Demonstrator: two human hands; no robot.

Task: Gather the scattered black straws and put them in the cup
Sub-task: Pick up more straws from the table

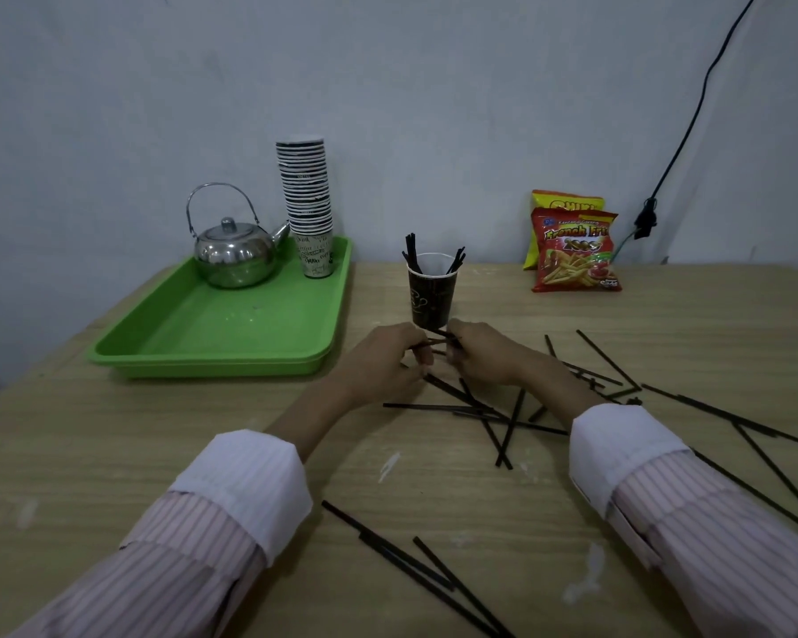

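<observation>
A dark paper cup [430,297] stands upright in the middle of the wooden table, with several black straws [412,253] sticking out of it. Just in front of the cup, my left hand [388,356] and my right hand [482,354] meet, both pinching a black straw [436,341] held between them. Several more black straws [484,409] lie crossed on the table under and right of my hands. Others lie at the far right [752,423] and near the front edge [415,568].
A green tray [194,352] at the left holds a steel teapot [233,255] and a tall stack of paper cups [308,204]. Two snack bags [572,250] lean on the wall at the back right. A black cable [678,145] hangs down the wall.
</observation>
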